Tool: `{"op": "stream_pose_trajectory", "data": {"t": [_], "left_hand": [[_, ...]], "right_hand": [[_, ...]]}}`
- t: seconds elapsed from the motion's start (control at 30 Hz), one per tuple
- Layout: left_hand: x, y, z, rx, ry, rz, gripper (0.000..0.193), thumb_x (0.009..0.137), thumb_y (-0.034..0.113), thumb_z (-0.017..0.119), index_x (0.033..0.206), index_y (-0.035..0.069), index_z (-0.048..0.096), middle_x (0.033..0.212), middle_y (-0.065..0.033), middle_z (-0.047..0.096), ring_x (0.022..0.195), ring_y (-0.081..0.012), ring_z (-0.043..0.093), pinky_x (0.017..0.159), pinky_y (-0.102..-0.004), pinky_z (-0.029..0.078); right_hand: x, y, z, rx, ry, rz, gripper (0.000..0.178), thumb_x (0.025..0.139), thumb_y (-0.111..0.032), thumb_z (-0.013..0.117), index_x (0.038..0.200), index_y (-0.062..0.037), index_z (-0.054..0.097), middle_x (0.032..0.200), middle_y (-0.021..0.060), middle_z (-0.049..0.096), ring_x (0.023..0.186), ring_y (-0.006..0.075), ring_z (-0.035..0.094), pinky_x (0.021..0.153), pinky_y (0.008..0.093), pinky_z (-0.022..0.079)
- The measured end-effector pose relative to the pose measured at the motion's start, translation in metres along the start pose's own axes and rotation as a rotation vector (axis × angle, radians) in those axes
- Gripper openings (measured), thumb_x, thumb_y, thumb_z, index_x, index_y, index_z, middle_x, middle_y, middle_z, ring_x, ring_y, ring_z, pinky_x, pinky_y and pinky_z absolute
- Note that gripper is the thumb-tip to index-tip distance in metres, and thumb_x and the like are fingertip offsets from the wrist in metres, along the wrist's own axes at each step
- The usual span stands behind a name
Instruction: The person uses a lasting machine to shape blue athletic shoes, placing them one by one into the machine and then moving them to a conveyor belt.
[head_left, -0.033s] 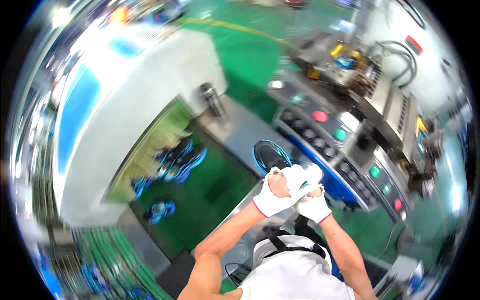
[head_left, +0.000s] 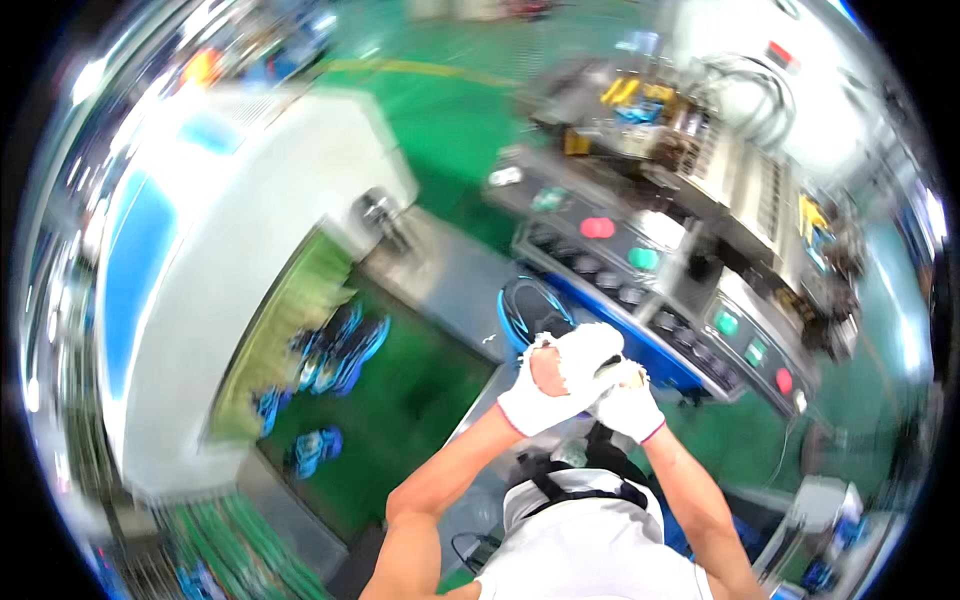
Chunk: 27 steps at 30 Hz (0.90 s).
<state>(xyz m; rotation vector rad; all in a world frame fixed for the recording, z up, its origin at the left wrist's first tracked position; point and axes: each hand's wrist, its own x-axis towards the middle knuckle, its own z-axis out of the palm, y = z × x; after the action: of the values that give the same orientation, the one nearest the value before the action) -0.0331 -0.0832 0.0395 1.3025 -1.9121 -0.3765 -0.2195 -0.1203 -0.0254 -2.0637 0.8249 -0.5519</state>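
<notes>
Past the right edge of the green surface [head_left: 425,400], near the control console [head_left: 655,285], I see a black shoe with blue trim [head_left: 532,306]. Its near end disappears behind the left hand [head_left: 562,370], gloved and partly curled. The right hand [head_left: 627,402] presses close, fingers bent; blur stops me telling whether either grips. More shoes [head_left: 345,350] lie along the surface's left edge.

A left hand [head_left: 575,385] and a right hand [head_left: 630,405] wear white fabric gloves [head_left: 545,412] with thin dark-pink cuff edging, the left one frayed around a ragged opening. The forearms are bare. A plain white, seemingly sleeveless top [head_left: 590,555] is crossed near the waist by narrow black straps [head_left: 580,497].
</notes>
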Motion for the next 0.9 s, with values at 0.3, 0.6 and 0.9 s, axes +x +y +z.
{"op": "stream_pose_trajectory", "data": {"t": [0.3, 0.6, 0.9], "left_hand": [[0.164, 0.104, 0.092, -0.379, 0.170, 0.079, 0.054, 0.087, -0.010, 0.064, 0.139, 0.000, 0.052, 0.141, -0.0143, 0.051, 0.122, -0.0237, 0.058, 0.103, -0.0367, 0.051], [0.294, 0.153, 0.246, -0.669, -0.170, -0.214, 0.059, 0.096, 0.005, 0.065, 0.149, -0.002, 0.039, 0.144, -0.0198, 0.053, 0.133, -0.0301, 0.055, 0.110, -0.0394, 0.048], [0.352, 0.145, 0.314, -0.652, -0.151, -0.168, 0.054, 0.099, 0.014, 0.063, 0.148, -0.001, 0.043, 0.140, -0.0160, 0.055, 0.128, -0.0256, 0.055, 0.109, -0.0368, 0.045]], "right_hand": [[-0.208, 0.009, -0.181, 1.026, 0.999, 0.465, 0.062, 0.077, -0.005, 0.076, 0.133, 0.0077, 0.052, 0.109, 0.0120, 0.068, 0.090, 0.0221, 0.071, 0.076, 0.0395, 0.061], [-0.264, 0.089, -0.217, 1.169, 1.403, 0.227, 0.038, 0.081, -0.006, 0.074, 0.113, 0.0006, 0.055, 0.106, 0.0071, 0.063, 0.087, 0.0186, 0.063, 0.076, 0.0343, 0.054], [-0.262, 0.052, -0.261, 1.332, 1.337, 0.516, 0.023, 0.083, -0.026, 0.083, 0.075, -0.0077, 0.072, 0.073, -0.0009, 0.064, 0.065, 0.0080, 0.057, 0.058, 0.0277, 0.044]]}}
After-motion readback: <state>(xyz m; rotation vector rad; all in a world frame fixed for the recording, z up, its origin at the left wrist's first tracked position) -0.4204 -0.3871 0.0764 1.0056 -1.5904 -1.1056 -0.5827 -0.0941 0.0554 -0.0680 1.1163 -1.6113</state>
